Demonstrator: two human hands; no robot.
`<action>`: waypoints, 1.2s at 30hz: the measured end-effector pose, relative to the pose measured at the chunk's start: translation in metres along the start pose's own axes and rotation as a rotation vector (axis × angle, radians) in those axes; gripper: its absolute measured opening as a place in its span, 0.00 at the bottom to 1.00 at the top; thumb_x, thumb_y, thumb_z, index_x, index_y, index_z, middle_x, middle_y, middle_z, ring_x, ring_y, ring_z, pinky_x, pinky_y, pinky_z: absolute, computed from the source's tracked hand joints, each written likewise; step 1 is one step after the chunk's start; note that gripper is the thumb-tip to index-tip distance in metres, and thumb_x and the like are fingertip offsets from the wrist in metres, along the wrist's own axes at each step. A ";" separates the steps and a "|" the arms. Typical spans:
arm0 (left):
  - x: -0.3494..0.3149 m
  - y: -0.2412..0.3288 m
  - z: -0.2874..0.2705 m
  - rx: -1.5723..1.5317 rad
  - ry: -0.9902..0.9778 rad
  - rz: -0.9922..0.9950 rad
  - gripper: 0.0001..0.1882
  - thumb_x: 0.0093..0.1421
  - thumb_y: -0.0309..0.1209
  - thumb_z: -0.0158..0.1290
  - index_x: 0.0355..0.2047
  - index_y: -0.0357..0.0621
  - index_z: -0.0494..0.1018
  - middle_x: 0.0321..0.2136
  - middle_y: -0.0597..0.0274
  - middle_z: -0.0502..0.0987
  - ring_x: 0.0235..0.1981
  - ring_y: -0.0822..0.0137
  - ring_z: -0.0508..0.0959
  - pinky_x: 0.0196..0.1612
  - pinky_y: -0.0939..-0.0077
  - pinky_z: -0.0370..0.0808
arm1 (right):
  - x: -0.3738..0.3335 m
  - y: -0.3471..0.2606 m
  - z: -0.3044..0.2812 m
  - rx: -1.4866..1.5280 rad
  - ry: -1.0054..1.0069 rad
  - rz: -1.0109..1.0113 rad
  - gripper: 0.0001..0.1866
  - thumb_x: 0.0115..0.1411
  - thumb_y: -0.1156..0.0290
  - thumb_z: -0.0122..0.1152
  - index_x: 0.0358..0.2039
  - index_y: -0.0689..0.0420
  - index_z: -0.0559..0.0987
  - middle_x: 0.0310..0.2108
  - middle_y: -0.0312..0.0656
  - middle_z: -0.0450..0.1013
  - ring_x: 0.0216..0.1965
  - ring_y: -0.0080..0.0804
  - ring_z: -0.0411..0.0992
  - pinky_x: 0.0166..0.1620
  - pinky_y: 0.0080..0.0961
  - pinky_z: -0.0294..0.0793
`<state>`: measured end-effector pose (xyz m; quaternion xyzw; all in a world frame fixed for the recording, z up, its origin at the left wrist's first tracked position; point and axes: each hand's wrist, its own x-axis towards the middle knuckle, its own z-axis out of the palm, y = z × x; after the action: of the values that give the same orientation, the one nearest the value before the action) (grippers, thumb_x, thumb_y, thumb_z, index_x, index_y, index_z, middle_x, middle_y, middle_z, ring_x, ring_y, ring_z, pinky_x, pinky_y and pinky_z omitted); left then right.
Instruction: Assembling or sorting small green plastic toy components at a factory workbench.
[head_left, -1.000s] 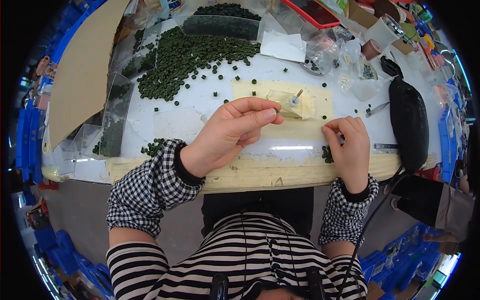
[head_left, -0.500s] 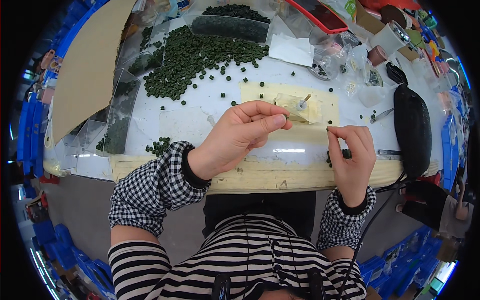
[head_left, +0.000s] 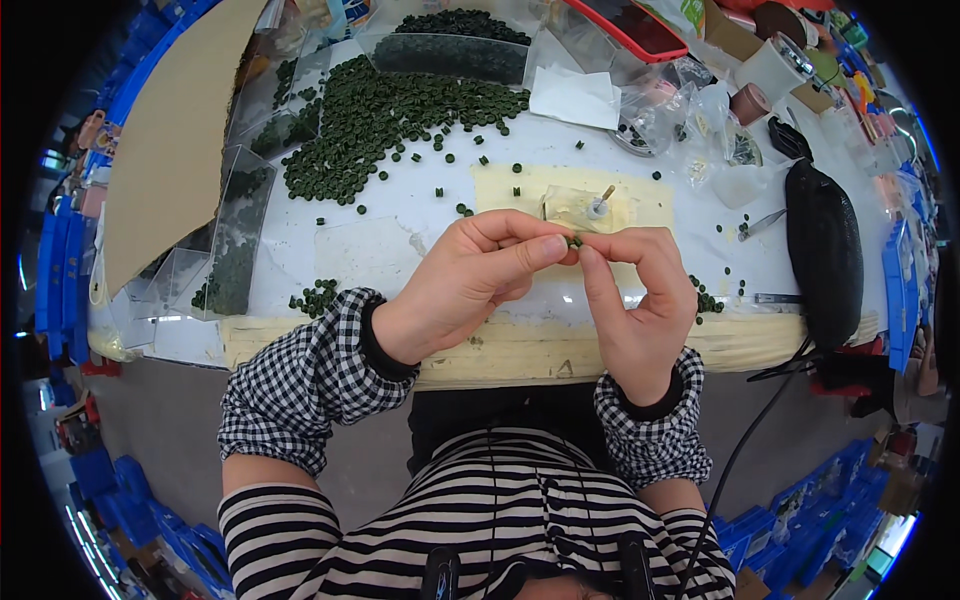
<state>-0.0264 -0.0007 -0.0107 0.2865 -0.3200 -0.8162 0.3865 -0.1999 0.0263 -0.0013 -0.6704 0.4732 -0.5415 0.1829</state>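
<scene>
My left hand point(head_left: 470, 270) is closed, thumb and forefinger pinching a small dark green piece point(head_left: 573, 242). Against it, my right hand point(head_left: 640, 300) pinches at the same spot with thumb and forefinger, so the fingertips of both hands almost touch. The fingers partly cover what is between them, and I cannot make out whether there are one or two pieces. Just beyond the hands is a cream-coloured block point(head_left: 570, 205) with a thin upright brass-coloured pin point(head_left: 607, 193). A big pile of small dark green spool-shaped pieces point(head_left: 350, 130) spreads across the table behind my left hand.
Clear plastic trays point(head_left: 245, 215) with green pieces and a cardboard sheet point(head_left: 175, 140) stand at left. Small green clusters lie by the front edge point(head_left: 540, 365). A white paper point(head_left: 575, 97), red-cased phone point(head_left: 635, 28), plastic bags point(head_left: 715, 130), tweezers point(head_left: 765, 223) and black pouch point(head_left: 825, 255) lie farther right.
My right hand has moved left from above the small right-hand cluster and now meets my left fingertips. The left hand has stayed nearly in place. The view has shifted slightly.
</scene>
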 end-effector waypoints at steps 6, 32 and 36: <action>0.000 -0.001 0.002 0.005 0.027 0.029 0.07 0.60 0.28 0.57 0.38 0.41 0.78 0.29 0.69 0.77 0.19 0.84 0.61 0.21 0.90 0.57 | -0.002 0.002 0.004 0.029 0.022 0.003 0.07 0.49 0.82 0.64 0.30 0.60 0.81 0.28 0.38 0.75 0.31 0.31 0.70 0.35 0.23 0.69; -0.001 0.000 0.003 0.249 0.106 0.169 0.05 0.60 0.26 0.55 0.37 0.40 0.76 0.34 0.62 0.79 0.20 0.84 0.61 0.23 0.89 0.58 | -0.008 0.010 -0.002 0.451 -0.146 0.286 0.11 0.55 0.82 0.61 0.40 0.62 0.81 0.34 0.40 0.75 0.36 0.25 0.71 0.41 0.19 0.69; 0.001 -0.002 0.001 0.385 0.102 0.336 0.06 0.58 0.23 0.57 0.36 0.38 0.77 0.33 0.62 0.79 0.22 0.83 0.63 0.25 0.88 0.61 | -0.006 0.008 -0.001 0.172 -0.131 0.014 0.13 0.52 0.82 0.63 0.40 0.62 0.81 0.32 0.40 0.75 0.34 0.27 0.70 0.38 0.20 0.70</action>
<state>-0.0286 0.0001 -0.0121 0.3384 -0.4925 -0.6491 0.4706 -0.2042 0.0276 -0.0105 -0.6829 0.4167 -0.5338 0.2739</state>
